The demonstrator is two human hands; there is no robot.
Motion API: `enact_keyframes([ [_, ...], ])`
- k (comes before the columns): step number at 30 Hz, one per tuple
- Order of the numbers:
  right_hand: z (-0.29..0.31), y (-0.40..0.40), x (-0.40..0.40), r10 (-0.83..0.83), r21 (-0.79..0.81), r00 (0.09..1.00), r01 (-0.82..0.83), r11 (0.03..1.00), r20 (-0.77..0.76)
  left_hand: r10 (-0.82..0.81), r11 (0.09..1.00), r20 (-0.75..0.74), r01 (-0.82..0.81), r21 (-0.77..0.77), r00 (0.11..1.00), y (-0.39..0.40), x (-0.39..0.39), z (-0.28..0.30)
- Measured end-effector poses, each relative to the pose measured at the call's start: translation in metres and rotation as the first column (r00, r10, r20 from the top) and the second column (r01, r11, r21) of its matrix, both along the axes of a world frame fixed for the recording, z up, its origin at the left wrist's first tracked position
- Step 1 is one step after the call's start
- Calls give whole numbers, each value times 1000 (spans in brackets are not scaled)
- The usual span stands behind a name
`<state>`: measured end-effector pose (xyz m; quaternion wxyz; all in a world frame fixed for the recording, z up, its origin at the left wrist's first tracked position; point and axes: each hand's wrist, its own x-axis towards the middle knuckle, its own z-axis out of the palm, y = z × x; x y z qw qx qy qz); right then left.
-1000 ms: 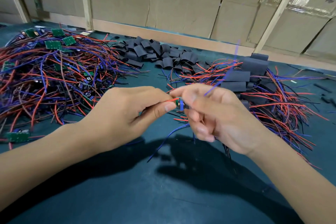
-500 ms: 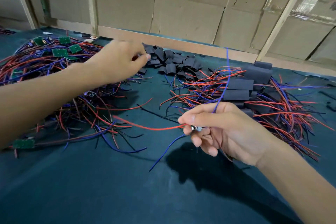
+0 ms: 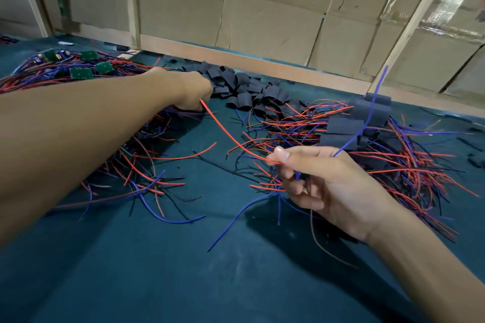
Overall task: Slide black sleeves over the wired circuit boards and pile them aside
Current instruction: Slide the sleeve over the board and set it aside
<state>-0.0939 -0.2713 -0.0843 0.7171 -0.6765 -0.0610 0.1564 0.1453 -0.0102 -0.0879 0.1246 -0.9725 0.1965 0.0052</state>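
Right hand [image 3: 325, 186] has the wired circuit board in a closed pinch near the bench [image 3: 183, 270] centre, held just above the surface; the board itself is mostly hidden behind the fingers, only its leads show: a red wire [image 3: 225, 131] running up-left, a blue wire [image 3: 367, 118] sticking up, more blue and a brown lead hanging below. Judging by the look, the board is light and rigid, the leads floppy and springy, so they'll snag; best to hold the board by its edges and gather the leads into one bundle before threading. Left hand [image 3: 194, 93] is stretched forward, arm nearly straight, at the near edge of the loose black sleeves [image 3: 246, 89] at the back of the bench. Its fingers curl down out of view, so I can't tell whether the grip has closed on a sleeve or not. Sleeves look like thin, soft tube, flattened; probably need a squeeze at the edges to open the mouth. Pinch one at its end, not mid-body. Bare boards with wires sit in the left pile [image 3: 78, 71]; sleeved units are in the finished pile [image 3: 362, 123] on the right, just beyond the right hand.
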Motion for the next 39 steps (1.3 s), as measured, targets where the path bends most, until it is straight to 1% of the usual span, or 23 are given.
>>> enact_keyframes([
  [1,0,1,0,-6,-16,1000,6,1000,5,8,1000,-12,-8,-21,1000,0,1,2],
  [2,0,1,-1,-9,-30,1000,10,1000,10,13,996,-26,-15,-83,1000,-1,1,3],
  [6,0,1,0,-14,-29,1000,15,999,11,132,959,-100,-152,-239,986,5,2,4],
  [8,-1,1,0,-14,-23,1000,14,1000,6,148,945,-98,-170,-279,984,6,2,6],
  [13,-9,4,-2,16,-46,999,-15,999,28,103,978,-73,-114,-176,992,-5,0,8],
  [17,-9,8,-5,51,-12,997,-51,999,55,59,998,-80,-60,-7,995,-16,-9,19],
  [19,-8,8,-6,36,-1,996,-37,999,82,-3,994,-1,3,105,1000,-21,-18,21],
  [21,-6,8,-7,1,-1,994,-1,1000,108,-109,984,113,91,156,988,-28,-32,19],
  [22,-4,8,-7,-23,5,993,23,1000,118,-152,982,164,131,135,975,-32,-41,18],
  [23,-3,7,-7,-49,15,991,48,999,126,-175,984,210,165,68,962,-36,-52,17],
  [25,1,6,-6,-98,30,985,94,995,143,-200,959,271,244,-141,942,-39,-79,15],
  [26,3,6,-6,-110,32,982,106,994,154,-214,920,292,293,-261,932,-36,-95,13],
  [27,4,5,-5,-115,35,980,111,993,163,-229,860,311,341,-380,923,-31,-112,9],
  [29,5,3,-4,-132,38,977,127,991,167,-220,708,343,391,-588,913,-21,-147,2],
  [31,5,1,-3,-150,46,977,145,988,153,-144,571,368,381,-727,919,-12,-173,-7],
  [33,4,0,-4,-157,53,978,150,987,139,-56,477,393,370,-797,918,-6,-186,-17],
  [34,3,0,-4,-156,48,979,151,987,133,-31,451,405,374,-810,914,-3,-190,-22],
  [35,2,1,-3,-153,35,980,150,988,125,-26,448,420,386,-807,907,0,-193,-26],
  [39,-3,2,-1,-128,-20,987,131,991,101,-117,522,472,459,-719,874,3,-197,-37],
])
